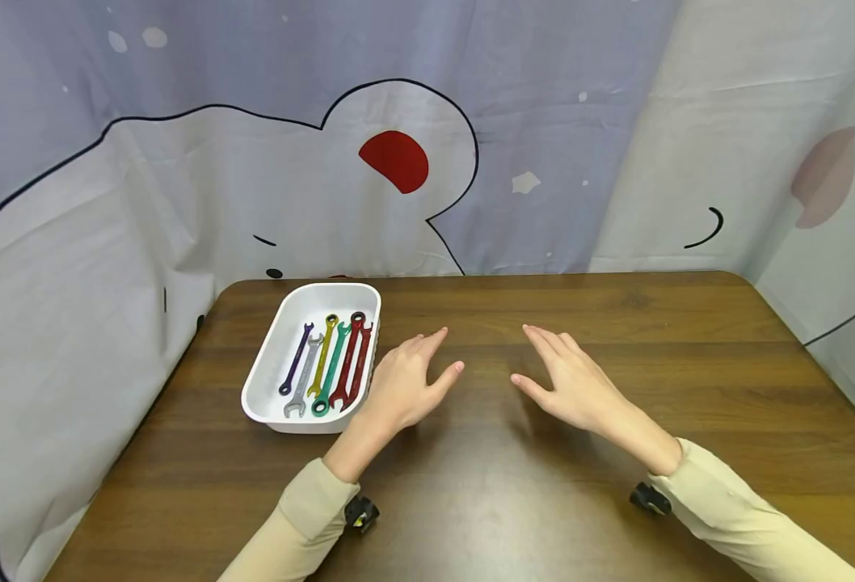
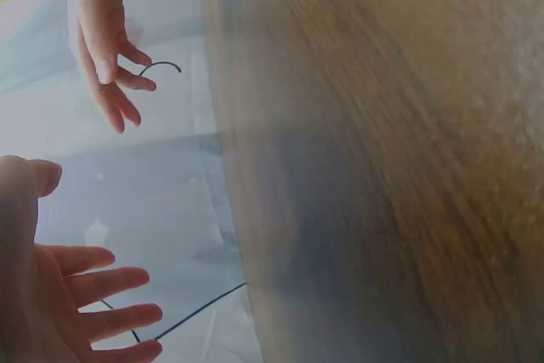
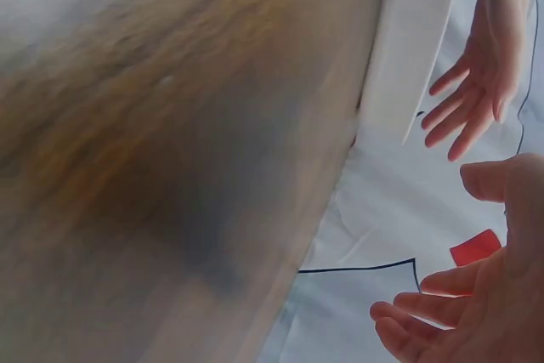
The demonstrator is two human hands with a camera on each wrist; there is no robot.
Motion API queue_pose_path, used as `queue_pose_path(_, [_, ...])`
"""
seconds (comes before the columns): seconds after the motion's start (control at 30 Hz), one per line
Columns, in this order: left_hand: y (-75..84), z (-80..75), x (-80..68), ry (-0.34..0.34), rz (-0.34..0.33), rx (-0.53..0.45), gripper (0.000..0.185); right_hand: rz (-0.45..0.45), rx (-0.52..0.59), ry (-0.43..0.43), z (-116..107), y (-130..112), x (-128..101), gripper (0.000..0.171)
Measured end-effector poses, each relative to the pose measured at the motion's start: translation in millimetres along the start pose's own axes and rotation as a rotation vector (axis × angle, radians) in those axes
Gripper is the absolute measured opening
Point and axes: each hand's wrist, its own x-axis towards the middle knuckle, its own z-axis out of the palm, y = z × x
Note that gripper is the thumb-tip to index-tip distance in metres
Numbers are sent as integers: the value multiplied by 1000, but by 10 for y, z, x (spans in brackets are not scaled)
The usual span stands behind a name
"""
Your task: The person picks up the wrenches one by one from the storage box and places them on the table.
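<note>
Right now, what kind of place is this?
Probably a makeshift work or recording corner: a wooden table, a cartoon-printed cloth backdrop behind it, and a white tray of coloured wrenches by the left hand.

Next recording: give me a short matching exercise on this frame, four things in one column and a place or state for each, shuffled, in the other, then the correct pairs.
Things:
1. purple wrench
2. red wrench
3. left hand
4. right hand

Places or states:
A. open, fingers spread, over the bare table, farthest from the tray
B. outermost in the white tray, on the side away from the hands
C. open, just beside the tray's near edge
D. in the tray, on the side nearest the hands

Pairs: 1-B, 2-D, 3-C, 4-A
</note>
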Motion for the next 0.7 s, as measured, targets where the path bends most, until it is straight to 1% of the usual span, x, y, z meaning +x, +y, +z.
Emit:
queue_pose_path(0.27, [-21,-61,6,27,-32,-33,57,-11,10,74,2,-103,85,67])
queue_pose_path(0.43, [-59,-94,-10,55,-52,-38,57,6,38,89,29,-161,127,59])
queue_pose_path(0.53, [-85,-118,-23,78,-67,-42,56,11,74,97,44,-205,161,54])
queue_pose_path(0.7, [-131,-164,-45,105,-96,-64,60,25,127,101,59,-293,222,49])
